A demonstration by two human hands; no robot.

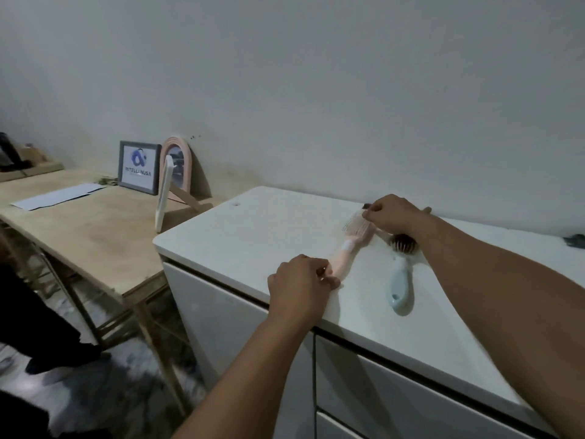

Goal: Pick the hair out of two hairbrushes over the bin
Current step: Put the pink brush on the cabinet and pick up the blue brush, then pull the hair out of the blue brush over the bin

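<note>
Fingers (pixel 326 274) of the left hand (pixel 297 286) are pinching the pink hairbrush (pixel 349 245) handle, steadying it on the white surface (pixel 253 236); the right hand (pixel 392 215) is pinching at its bristles. Blue hairbrush (pixel 400 286) is lying beside; no bin visible.

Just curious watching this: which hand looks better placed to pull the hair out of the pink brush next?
The right hand: its fingers are already at the pink brush's bristles, while the left hand steadies the handle.

Two hairbrushes on the cabinet top (pixel 253 229): one hairbrush (pixel 349 245) lies just at 9 o'clock of the other hairbrush (pixel 400 280). Table (pixel 95 232) at cabinet's 9 o'clock, carrying picture frame (pixel 138 167), mirror (pixel 179 167), paper (pixel 60 195).
</note>
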